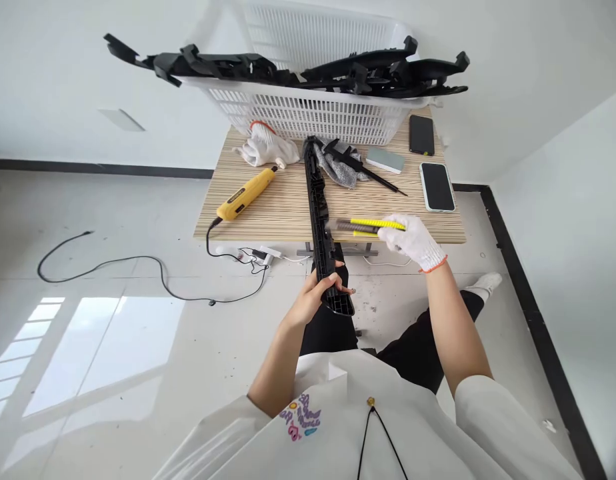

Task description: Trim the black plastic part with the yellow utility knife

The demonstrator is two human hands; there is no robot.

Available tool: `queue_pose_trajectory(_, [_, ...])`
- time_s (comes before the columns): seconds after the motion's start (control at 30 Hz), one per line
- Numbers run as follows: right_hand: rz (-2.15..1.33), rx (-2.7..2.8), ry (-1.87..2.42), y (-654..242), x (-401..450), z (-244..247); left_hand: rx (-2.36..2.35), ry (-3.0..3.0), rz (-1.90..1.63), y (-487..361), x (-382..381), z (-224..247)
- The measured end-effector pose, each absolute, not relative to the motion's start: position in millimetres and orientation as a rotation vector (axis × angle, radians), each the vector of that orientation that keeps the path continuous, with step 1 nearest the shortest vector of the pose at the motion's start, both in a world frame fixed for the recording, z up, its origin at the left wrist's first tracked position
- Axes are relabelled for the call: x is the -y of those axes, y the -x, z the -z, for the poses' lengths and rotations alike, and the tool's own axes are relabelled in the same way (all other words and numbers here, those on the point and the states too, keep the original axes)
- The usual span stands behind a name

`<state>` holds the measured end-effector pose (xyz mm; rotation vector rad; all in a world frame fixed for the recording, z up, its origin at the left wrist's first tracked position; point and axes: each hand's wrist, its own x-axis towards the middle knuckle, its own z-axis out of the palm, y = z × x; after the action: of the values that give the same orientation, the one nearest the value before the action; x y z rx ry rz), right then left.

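Observation:
My left hand, bare, grips the near end of a long black plastic trim part with a ribbed, hollow side up. Its far end rests on the table by a grey cloth. In my right hand, wearing a white knit glove with an orange cuff edge, is a yellow and dark utility knife. The knife points left, and its blurred tip is at the trim part's right edge; whether it touches cannot be made out. Fingers of the right hand are closed round the handle.
A white basket of black plastic parts stands at the table's back. Around lie a yellow corded tool, white glove, grey cloth, black caliper, grey-white block and two phones. A cord crosses the floor.

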<state>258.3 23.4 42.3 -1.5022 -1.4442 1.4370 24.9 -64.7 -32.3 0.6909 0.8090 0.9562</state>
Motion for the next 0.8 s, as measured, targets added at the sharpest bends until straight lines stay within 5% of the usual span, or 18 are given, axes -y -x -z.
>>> queue_pose_trajectory(0.8, [-1.383,1.346,1.545,-242,35,-40,-0.522,-0.926,-0.825,-10,80,37])
